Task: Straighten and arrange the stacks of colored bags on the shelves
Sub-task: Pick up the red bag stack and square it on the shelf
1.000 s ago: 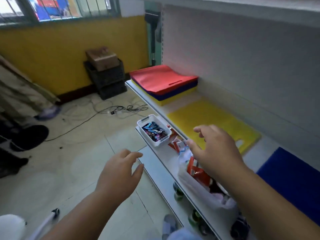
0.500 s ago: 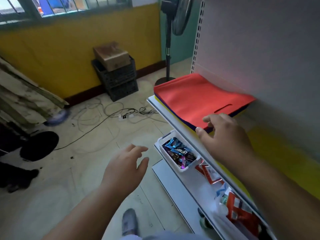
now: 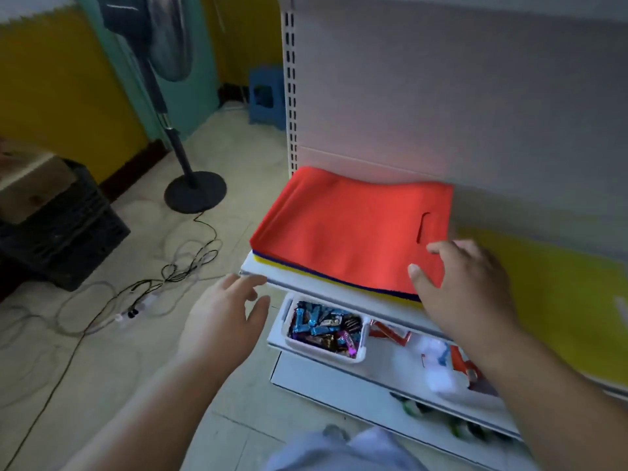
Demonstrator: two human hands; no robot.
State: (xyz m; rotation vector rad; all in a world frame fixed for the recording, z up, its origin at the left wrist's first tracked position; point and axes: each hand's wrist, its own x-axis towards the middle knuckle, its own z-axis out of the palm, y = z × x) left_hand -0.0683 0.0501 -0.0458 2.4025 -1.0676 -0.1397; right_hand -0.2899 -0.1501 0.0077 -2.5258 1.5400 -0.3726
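The shelf [image 3: 261,271] is white, set against a pale grey back panel [image 3: 441,96] with a slotted upright along its left edge. On its left end lies the bag stack [image 3: 339,232]: a flat red bag on top with a cut-out handle slot near its right edge, thin blue and yellow layers showing beneath along the front. The stack's left and front edges sit close to the shelf's rim. To its right lies a yellow bag [image 3: 550,294], flat on the same shelf.

Below, a lower shelf carries a white tray [image 3: 326,351] of wrapped sweets; no writing can be read.

The right hand [image 3: 465,290] rests fingers-spread on the red bag's front right corner, gripping nothing. The left hand [image 3: 221,321] hovers relaxed and empty, just off the shelf's front left corner, over open floor [image 3: 102,368] strewn with cables [image 3: 163,287].
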